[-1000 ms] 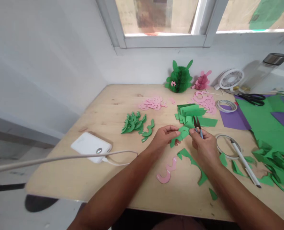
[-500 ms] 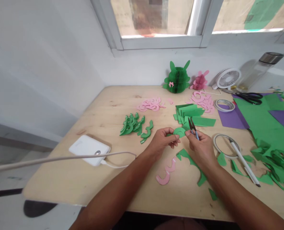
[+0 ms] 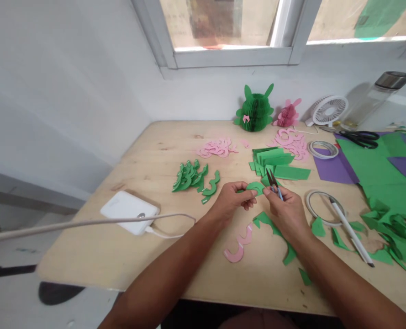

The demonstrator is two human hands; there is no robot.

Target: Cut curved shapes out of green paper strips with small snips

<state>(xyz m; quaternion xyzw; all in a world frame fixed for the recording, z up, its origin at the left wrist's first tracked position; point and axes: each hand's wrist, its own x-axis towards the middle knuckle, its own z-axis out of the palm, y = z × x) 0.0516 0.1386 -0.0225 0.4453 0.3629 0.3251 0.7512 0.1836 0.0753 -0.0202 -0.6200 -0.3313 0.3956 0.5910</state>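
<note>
A curved green paper piece is pinched between my two hands above the table. My left hand grips its left side with thumb and fingers. Its right end is at the fingertips of my right hand, which also holds small scissors with blue handles, blades pointing up and away. Below my hands lie a wavy pink paper piece and a curved green offcut, partly hidden by my right forearm. Folded green strips rest just beyond the scissors.
Left stand a white power bank with its cable, green wavy cutouts and pink cutouts. Right are tape rolls, a white pen, black scissors and green scraps. Paper figures, a fan and a bottle line the wall.
The view has shifted slightly. The green piece has turned a little between my hands, and the small scissors have tilted slightly left.
</note>
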